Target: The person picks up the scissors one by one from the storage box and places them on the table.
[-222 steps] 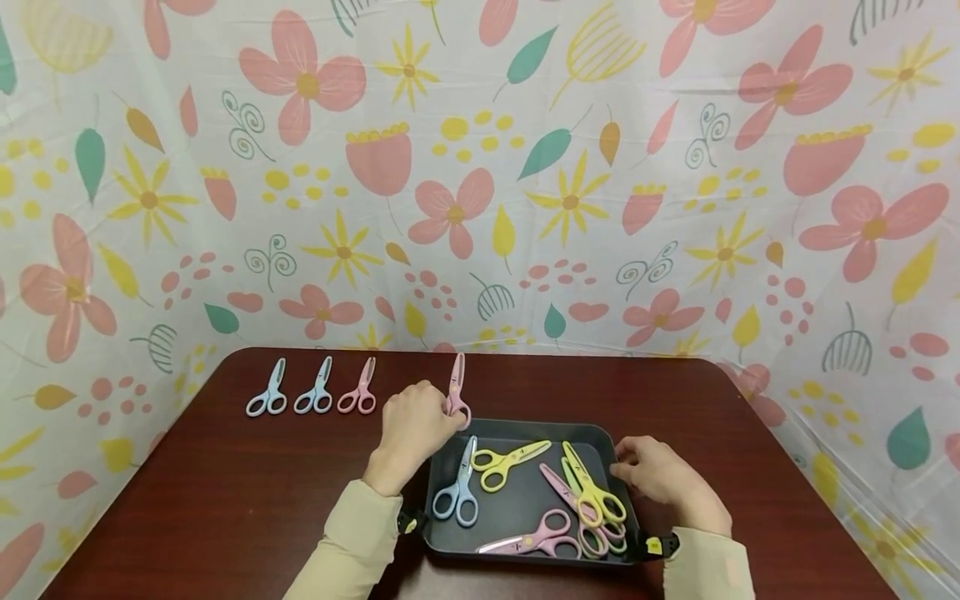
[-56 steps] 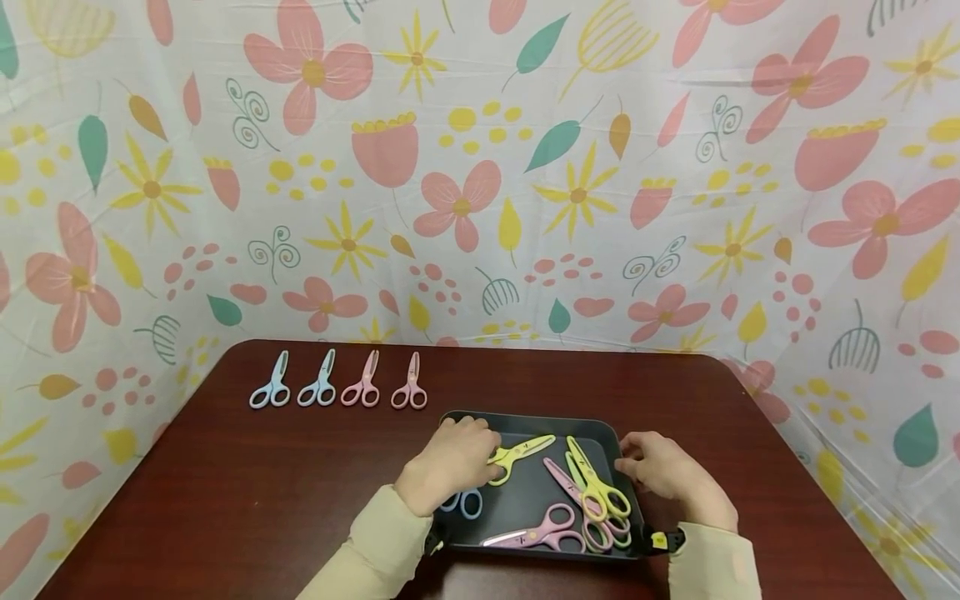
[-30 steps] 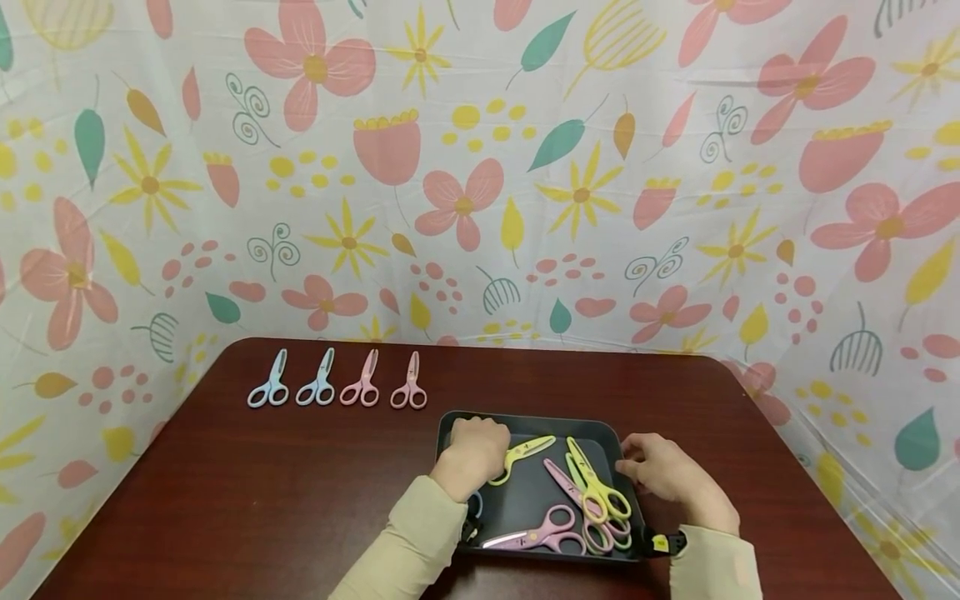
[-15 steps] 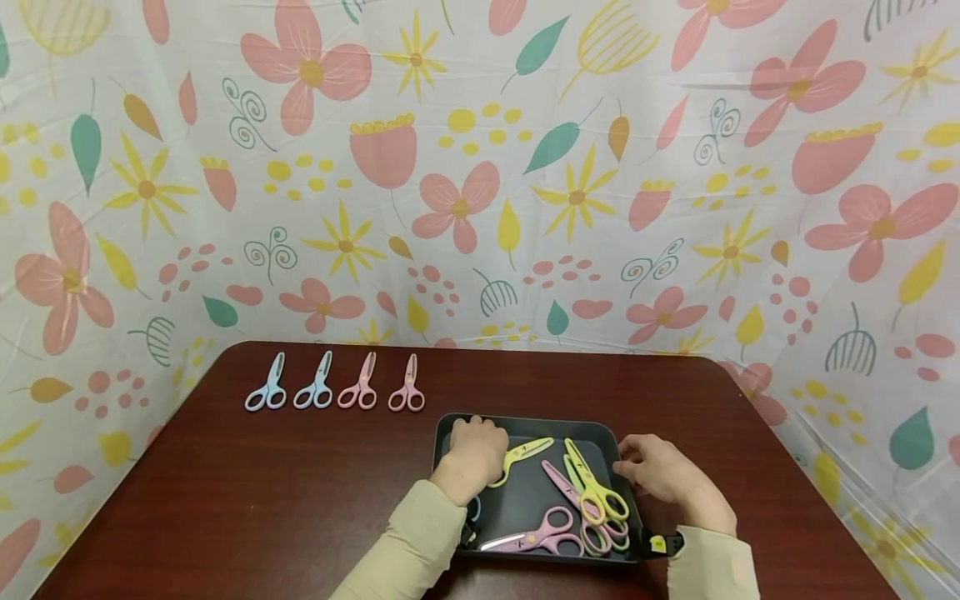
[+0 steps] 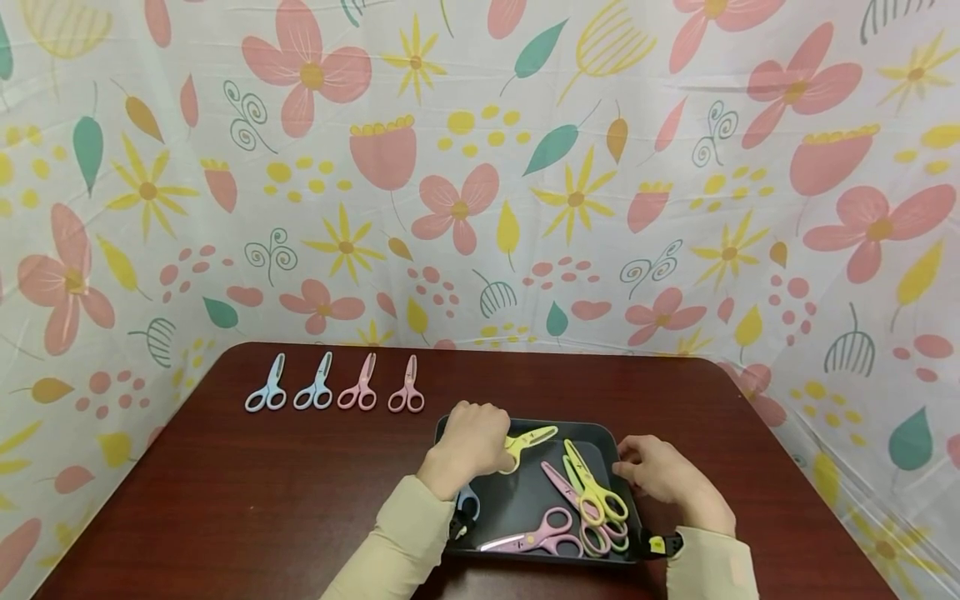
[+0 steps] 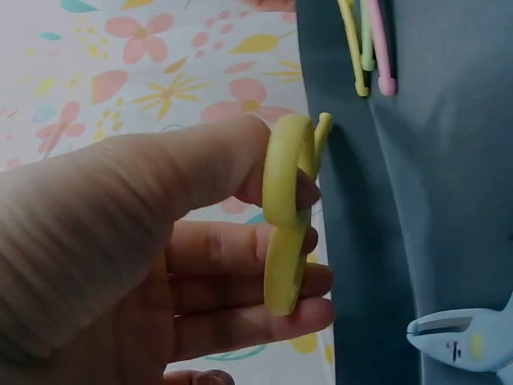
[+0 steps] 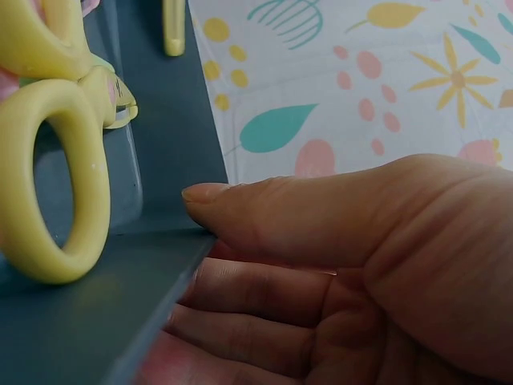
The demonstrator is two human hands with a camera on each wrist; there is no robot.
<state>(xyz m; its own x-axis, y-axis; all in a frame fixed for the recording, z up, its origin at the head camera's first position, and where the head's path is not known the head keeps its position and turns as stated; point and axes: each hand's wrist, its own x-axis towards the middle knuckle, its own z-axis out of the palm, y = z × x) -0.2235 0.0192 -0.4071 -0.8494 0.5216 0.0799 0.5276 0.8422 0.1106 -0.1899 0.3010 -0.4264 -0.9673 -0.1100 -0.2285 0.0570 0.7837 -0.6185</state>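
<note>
My left hand pinches a pair of yellow scissors by the handle loops, over the left part of a dark grey tray. In the left wrist view, thumb and fingers close on the yellow loops, raised above the tray floor. Blue scissors lie under that wrist, partly hidden. My right hand grips the tray's right wall, thumb inside and fingers outside, as the right wrist view shows. Near it, another pair of yellow scissors lies over pink and green ones. Pink-purple scissors lie at the tray's front.
Along the table's back left stand in a row two light blue scissors and two pink scissors, blades pointing away. The dark brown table ends at a flowered cloth behind it.
Earlier my left hand set pink scissors at the row's right end, then reached into the tray. Within the last half second it has lifted the yellow scissors slightly. My right hand stays on the tray.
</note>
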